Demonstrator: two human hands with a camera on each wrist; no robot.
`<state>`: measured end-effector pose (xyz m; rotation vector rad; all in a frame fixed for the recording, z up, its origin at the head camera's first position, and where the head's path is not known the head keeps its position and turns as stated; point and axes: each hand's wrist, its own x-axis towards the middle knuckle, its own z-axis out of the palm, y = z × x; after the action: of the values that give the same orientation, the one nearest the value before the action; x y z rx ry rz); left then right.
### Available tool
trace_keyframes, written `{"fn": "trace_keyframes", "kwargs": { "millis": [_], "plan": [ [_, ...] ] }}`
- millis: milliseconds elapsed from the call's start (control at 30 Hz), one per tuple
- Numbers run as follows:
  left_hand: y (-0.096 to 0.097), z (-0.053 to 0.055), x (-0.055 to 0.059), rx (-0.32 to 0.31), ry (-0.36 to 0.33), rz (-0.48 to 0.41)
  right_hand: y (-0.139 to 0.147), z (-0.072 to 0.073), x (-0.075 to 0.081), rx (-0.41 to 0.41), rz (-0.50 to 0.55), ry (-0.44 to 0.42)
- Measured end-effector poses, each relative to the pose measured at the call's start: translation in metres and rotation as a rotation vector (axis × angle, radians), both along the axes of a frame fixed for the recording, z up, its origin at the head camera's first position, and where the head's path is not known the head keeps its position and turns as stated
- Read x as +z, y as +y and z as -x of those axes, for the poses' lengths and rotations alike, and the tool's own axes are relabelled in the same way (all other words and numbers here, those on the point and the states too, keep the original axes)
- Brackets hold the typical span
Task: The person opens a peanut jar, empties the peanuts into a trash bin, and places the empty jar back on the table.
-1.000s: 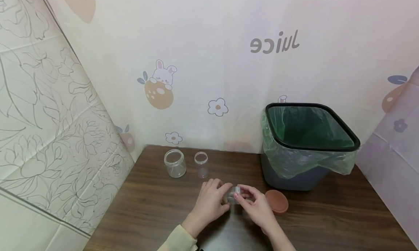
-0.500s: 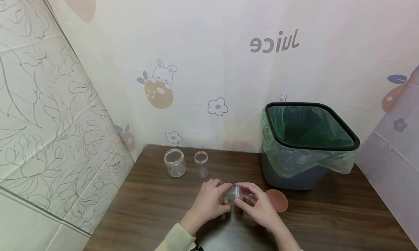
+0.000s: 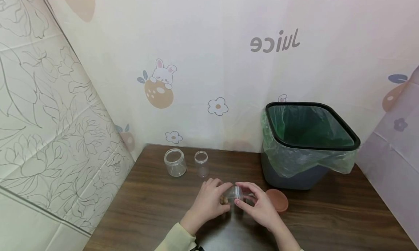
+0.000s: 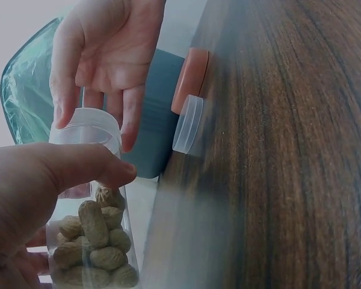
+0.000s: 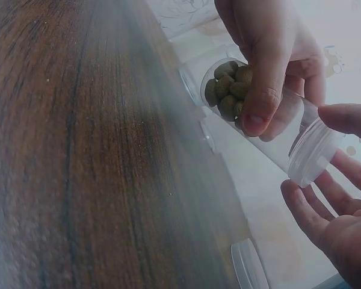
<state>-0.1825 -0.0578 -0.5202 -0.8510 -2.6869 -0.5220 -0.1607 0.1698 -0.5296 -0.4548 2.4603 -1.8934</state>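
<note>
My left hand (image 3: 207,202) grips a clear jar (image 3: 231,195) around its body, thumb across the near side. Unshelled peanuts (image 4: 96,235) fill its lower part. The jar tilts, its bottom toward the left and its capped end toward the right. On that end sits a translucent lid (image 5: 313,155), which my right hand (image 3: 260,207) holds between thumb and fingertips. Whether the lid is fully screwed down cannot be told. In the left wrist view another translucent lid (image 4: 188,124) stands beside an orange lid (image 4: 191,79); in the head view my right hand largely hides the translucent one.
A wide clear jar (image 3: 175,163) and a narrower clear jar (image 3: 201,165) stand uncapped at the back left of the wooden table (image 3: 147,207). A grey bin (image 3: 291,178) with a green liner and black rim stands at the back right.
The fingers of my right hand have shifted around the lid, with the thumb slightly lower. The jar has turned a little, and its peanuts show more. Over the last half second little differs.
</note>
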Motion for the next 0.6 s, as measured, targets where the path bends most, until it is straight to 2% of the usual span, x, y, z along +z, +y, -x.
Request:
{"fn": "trace_keyframes", "kwargs": {
  "millis": [167,300,600],
  "plan": [
    [0.001,0.000,-0.001,-0.003,0.012,0.006,0.000,0.000,-0.001,-0.005,-0.007,0.044],
    [0.001,0.000,-0.002,0.000,0.031,0.013,-0.002,-0.001,0.000,-0.041,-0.021,0.051],
    [0.001,0.000,-0.003,0.006,0.106,0.024,-0.016,-0.005,0.013,-0.211,-0.154,-0.075]
  ]
}}
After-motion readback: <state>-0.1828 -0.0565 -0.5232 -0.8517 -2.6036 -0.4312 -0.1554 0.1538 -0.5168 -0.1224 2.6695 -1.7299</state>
